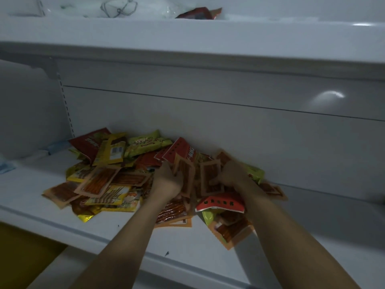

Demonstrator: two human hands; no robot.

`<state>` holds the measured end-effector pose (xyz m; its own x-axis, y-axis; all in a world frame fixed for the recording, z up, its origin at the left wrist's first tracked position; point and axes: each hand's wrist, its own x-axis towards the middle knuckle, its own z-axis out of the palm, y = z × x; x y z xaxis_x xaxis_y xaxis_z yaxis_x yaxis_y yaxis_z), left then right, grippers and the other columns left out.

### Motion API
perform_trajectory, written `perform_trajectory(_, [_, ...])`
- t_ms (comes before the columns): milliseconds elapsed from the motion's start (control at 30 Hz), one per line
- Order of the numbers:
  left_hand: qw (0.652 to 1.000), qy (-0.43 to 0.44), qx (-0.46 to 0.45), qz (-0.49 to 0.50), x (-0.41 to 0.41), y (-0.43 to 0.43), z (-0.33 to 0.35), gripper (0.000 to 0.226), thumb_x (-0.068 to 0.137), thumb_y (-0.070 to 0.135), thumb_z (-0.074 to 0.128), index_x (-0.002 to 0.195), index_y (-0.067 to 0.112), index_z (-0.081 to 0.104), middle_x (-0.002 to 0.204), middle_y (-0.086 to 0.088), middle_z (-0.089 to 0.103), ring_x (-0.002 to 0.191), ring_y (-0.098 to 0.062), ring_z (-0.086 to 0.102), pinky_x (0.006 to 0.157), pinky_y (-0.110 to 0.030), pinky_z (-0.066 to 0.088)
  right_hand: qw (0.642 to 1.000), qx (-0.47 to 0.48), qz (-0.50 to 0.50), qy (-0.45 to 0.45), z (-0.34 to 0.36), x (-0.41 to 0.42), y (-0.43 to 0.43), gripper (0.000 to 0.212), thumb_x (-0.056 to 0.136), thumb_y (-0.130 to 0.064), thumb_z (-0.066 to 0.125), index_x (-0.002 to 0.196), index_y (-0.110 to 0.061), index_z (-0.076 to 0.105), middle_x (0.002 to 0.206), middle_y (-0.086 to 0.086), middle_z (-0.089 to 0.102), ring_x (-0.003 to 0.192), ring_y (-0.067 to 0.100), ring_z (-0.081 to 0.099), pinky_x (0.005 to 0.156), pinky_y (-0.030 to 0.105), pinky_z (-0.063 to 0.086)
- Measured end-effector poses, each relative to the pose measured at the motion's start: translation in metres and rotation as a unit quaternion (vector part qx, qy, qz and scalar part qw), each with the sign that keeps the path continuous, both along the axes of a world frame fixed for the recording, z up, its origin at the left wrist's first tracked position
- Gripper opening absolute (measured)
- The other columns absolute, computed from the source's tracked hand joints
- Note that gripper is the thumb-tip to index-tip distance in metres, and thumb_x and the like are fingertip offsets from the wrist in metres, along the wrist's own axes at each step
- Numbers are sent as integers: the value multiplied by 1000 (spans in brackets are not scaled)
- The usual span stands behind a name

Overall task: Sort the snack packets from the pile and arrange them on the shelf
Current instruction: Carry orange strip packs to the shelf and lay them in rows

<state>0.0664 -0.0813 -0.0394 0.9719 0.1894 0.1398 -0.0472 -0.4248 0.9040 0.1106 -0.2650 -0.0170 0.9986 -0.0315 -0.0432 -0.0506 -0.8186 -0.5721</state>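
A pile of snack packets [116, 174] in red, yellow, green and orange lies on the white shelf [312, 215], spread from its left part to the middle. Both my hands are in the right half of the pile. My left hand [166, 180] grips an orange see-through packet [185, 174] held upright. My right hand [231, 176] holds a second orange packet [210, 176] right beside it. A red packet [220, 203] and a green one [208, 215] lie just below my hands.
The shelf's white back panel [229, 126] rises close behind the pile. An upper shelf [187, 38] overhangs, with a red packet [198, 13] and clear plastic on it. Blue price tags [56, 146] sit at the far left. A yellow surface [25, 253] shows below left.
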Motion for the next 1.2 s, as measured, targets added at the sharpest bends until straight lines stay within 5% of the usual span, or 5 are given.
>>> perform_trajectory(367, [998, -34, -47, 32, -5, 3, -2, 20, 98, 15, 50, 115, 7, 45, 97, -9, 61, 89, -34, 67, 68, -42, 59, 969, 247, 13, -23, 19, -2, -18, 17, 82, -5, 75, 94, 5, 69, 70, 8, 65, 46, 7, 60, 40, 17, 42])
perform_trajectory(567, [989, -67, -134, 3, -12, -5, 8, 15, 100, 20, 52, 115, 16, 48, 101, -1, 62, 96, -20, 64, 88, -48, 56, 931, 351, 97, 32, 29, -9, -10, 26, 79, -2, 74, 103, 9, 69, 91, 20, 73, 83, 31, 72, 76, 39, 59])
perform_trajectory(767, [976, -84, -185, -83, -15, -22, 17, 26, 101, 28, 52, 120, 12, 45, 109, -7, 59, 72, 0, 68, 51, -19, 54, 957, 257, 133, -36, 31, -17, 4, 19, 78, -16, 81, 93, -5, 76, 85, 10, 76, 80, 23, 74, 78, 38, 60])
perform_trajectory(933, [987, -90, -109, -77, -8, -21, 13, 39, 94, 31, 65, 125, 20, 45, 112, 0, 60, 96, -21, 68, 63, -43, 61, 968, 130, 191, -101, 37, -14, 1, 19, 82, -33, 77, 82, -14, 75, 75, 0, 72, 70, 12, 67, 66, 26, 50])
perform_trajectory(1200, [992, -61, -105, 45, -11, -2, -3, 33, 95, 21, 63, 120, 11, 42, 102, -1, 58, 50, -28, 68, 42, -30, 54, 930, -283, 227, -63, 12, 16, -15, 50, 84, -38, 72, 130, -22, 57, 130, 5, 57, 117, 25, 54, 98, 36, 41])
